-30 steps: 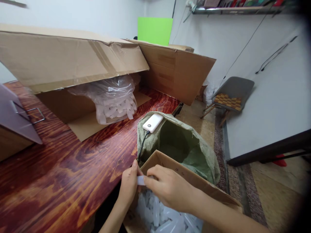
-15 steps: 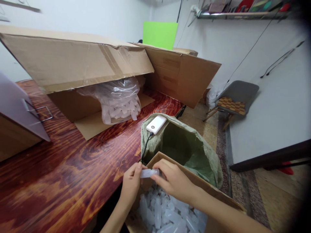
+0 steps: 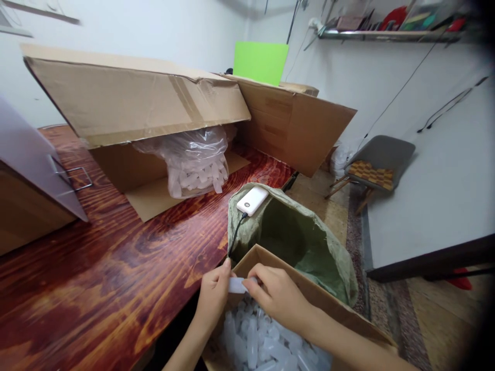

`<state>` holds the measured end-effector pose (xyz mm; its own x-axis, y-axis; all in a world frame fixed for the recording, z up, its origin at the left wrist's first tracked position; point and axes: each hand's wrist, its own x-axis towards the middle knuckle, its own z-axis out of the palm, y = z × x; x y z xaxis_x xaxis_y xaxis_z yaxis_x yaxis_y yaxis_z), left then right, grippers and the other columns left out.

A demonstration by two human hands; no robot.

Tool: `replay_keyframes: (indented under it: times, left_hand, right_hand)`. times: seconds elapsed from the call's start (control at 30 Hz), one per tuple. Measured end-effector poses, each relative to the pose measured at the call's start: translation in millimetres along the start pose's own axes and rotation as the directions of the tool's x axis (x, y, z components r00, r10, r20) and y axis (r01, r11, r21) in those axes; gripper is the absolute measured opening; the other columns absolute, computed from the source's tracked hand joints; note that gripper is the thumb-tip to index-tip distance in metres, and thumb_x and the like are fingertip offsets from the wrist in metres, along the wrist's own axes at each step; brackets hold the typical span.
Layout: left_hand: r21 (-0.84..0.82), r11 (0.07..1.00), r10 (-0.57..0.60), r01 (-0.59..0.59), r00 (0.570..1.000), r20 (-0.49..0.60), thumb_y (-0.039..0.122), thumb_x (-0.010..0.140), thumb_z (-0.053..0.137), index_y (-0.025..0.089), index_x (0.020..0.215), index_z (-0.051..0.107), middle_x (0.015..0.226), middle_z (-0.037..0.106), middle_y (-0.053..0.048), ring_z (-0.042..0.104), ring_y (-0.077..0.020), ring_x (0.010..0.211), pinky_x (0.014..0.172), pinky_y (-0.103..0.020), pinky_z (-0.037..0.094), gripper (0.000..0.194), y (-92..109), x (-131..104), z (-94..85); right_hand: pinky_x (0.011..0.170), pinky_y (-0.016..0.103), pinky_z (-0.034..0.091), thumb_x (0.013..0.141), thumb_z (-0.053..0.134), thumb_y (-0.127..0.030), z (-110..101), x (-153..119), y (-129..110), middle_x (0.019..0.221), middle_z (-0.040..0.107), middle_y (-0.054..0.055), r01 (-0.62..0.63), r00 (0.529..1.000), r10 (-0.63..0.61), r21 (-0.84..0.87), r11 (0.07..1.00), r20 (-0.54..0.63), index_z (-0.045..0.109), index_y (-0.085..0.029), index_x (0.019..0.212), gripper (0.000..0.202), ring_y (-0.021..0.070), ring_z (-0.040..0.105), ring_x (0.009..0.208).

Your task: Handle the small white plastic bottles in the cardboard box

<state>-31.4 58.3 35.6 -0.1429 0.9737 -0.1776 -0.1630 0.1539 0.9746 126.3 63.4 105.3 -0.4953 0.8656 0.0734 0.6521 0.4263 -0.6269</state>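
Between my two hands is a small translucent white plastic tube, held level above an open cardboard box. My left hand pinches its left end with thumb and fingers. The fingers of my right hand are closed on the right end and hide it. Beneath my hands, the box holds many loose pieces of similar translucent plastic.
A green woven sack stands open behind the box, a white power bank with a black cable on its rim. On the wooden table an opened carton shelters a clear bag of white pieces. A chair stands right.
The whole view has shifted slightly. My right fingers have changed position on the tube, covering more of its right end. Both hands keep hold of it.
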Motion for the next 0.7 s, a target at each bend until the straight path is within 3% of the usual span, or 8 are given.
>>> replay_keyframes:
  times: [0.13,0.33,0.43,0.53,0.63,0.7]
  left_hand:
    - [-0.015,1.000,-0.027,0.026,0.999,-0.027,0.068,0.079,0.051,0.015,0.049,0.053,0.041,0.039,0.004,0.033,-0.0085,0.041,0.042,-0.022,0.025,0.062,2,1,0.6]
    - [-0.035,0.998,-0.057,0.056,0.997,-0.045,0.071,0.078,0.049,0.016,0.048,0.051,0.039,0.039,0.004,0.033,-0.0085,0.038,0.041,-0.023,0.023,0.063,1,2,0.4]
    - [-0.011,0.999,-0.053,0.053,0.998,-0.029,0.072,0.077,0.050,0.015,0.047,0.051,0.039,0.040,0.003,0.034,-0.0088,0.038,0.042,-0.023,0.024,0.065,1,1,0.9]
    - [0.017,0.999,-0.038,0.038,0.999,-0.015,0.073,0.076,0.050,0.015,0.045,0.052,0.039,0.042,0.002,0.035,-0.0092,0.039,0.043,-0.024,0.025,0.066,3,-1,1.9]
    - [0.028,0.999,-0.023,0.024,1.000,-0.019,0.071,0.080,0.047,0.016,0.046,0.051,0.039,0.041,0.003,0.034,-0.0093,0.039,0.043,-0.024,0.025,0.064,4,-3,3.0]
    - [0.032,0.999,-0.015,0.016,1.000,-0.024,0.069,0.082,0.045,0.017,0.047,0.050,0.038,0.039,0.004,0.033,-0.0093,0.039,0.043,-0.024,0.025,0.063,4,-4,3.8]
  right_hand:
    - [0.068,0.026,0.041,0.090,0.057,-0.031,-1,-2,-1,0.087,0.064,0.002,0.071,0.997,-0.071,0.033,0.997,0.018,0.059,-0.020,0.095,0.012,0.0160,0.060,0.079]
    - [0.075,0.026,0.044,0.093,0.048,-0.025,0,-6,-1,0.102,0.061,0.006,0.240,0.970,-0.240,-0.020,0.970,0.033,0.057,-0.019,0.106,0.017,0.0166,0.059,0.089]
    - [0.066,0.027,0.041,0.096,0.047,-0.035,2,-5,-1,0.084,0.066,0.003,0.150,0.989,-0.148,-0.101,0.984,0.029,0.059,-0.019,0.093,0.021,0.0167,0.063,0.076]
    - [0.056,0.028,0.035,0.099,0.035,-0.047,1,-5,3,0.066,0.064,0.002,0.087,0.996,-0.087,-0.133,0.987,0.004,0.059,-0.018,0.078,0.043,0.0159,0.061,0.059]
    - [0.057,0.029,0.035,0.093,0.029,-0.067,-4,-9,10,0.073,0.066,0.004,0.199,0.980,-0.200,-0.150,0.968,0.008,0.061,-0.016,0.103,0.061,0.0182,0.061,0.062]
    - [0.057,0.030,0.034,0.093,0.029,-0.066,-8,-12,14,0.078,0.065,0.006,0.344,0.939,-0.341,-0.217,0.914,0.050,0.054,-0.015,0.120,0.063,0.0193,0.060,0.064]
